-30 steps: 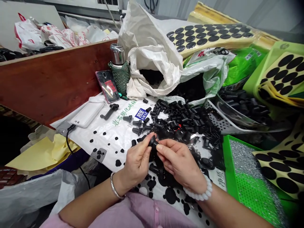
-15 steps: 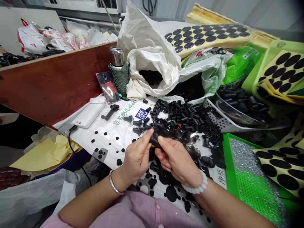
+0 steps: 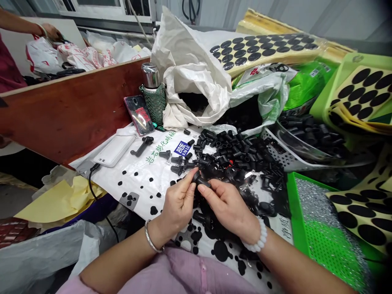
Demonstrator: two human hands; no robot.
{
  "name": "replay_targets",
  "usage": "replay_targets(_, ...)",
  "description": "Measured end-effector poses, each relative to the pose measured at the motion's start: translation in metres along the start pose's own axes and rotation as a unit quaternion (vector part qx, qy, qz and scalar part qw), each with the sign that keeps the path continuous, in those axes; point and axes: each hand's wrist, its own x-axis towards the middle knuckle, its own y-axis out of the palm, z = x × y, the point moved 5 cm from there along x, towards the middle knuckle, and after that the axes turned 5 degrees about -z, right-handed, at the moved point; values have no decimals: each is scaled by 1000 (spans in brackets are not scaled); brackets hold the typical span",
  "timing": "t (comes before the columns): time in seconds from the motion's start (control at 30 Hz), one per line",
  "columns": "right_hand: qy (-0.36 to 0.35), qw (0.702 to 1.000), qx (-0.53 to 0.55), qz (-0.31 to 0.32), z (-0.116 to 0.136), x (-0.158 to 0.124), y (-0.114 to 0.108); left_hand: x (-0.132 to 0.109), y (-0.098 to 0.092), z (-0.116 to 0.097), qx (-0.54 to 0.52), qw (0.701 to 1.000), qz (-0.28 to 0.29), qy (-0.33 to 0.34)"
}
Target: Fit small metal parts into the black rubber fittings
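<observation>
My left hand (image 3: 179,204) and my right hand (image 3: 226,206) meet over the sheet, pinching a small black rubber fitting (image 3: 200,180) between their fingertips. Its stem points right, and my fingers hide part of it. Just beyond my hands lies a heap of black rubber parts (image 3: 239,153) on a white printed woven sheet (image 3: 131,181). Several finished-looking black fittings (image 3: 177,164) sit in a loose group left of the heap. A longer black T-shaped piece (image 3: 142,145) lies further left.
A phone (image 3: 139,115), a steel flask in green mesh (image 3: 151,98) and a white sack (image 3: 192,69) stand behind the sheet. Sheets of black round pads (image 3: 263,51) and a green tray (image 3: 303,228) lie right. A wooden board (image 3: 67,110) runs left; a co-worker's hand (image 3: 50,32) is beyond.
The black fitting has turned slightly between my fingers, with its stem now pointing right. A co-worker's arm has come into view at the top left.
</observation>
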Motion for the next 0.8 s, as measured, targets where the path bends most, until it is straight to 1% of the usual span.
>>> replay_targets(0.07, 5, 1000, -18, 3, -1, 0, -1, 0, 1, 4, -2, 1000, 4, -6)
replay_targets(0.2, 10, 997, -63, -34, -2, -5, -3, 0, 2, 7, -21, 999, 6, -32)
replay_targets(0.3, 17, 997, -54, -43, -3, -6, 0, -2, 3, 5, -23, 999, -1, -36)
replay_targets(0.43, 52, 998, 21, -26, -5, -2, 7, -4, 2, 4, -5, 1000, -18, -24)
replay_targets(0.53, 89, 992, 94, -14, -6, 1, 11, -5, 1, 4, 8, 1000, -28, -11)
replay_targets(0.6, 116, 984, 139, 0, -5, 2, 14, -5, 0, 4, 17, 999, -36, -4)
replay_targets(0.7, 159, 966, 199, 40, 0, 6, 20, -6, 0, 6, 30, 998, -47, 0)
replay_targets(0.8, 187, 953, 228, 74, 5, 10, 24, -4, 0, 9, 30, 998, -53, -10)
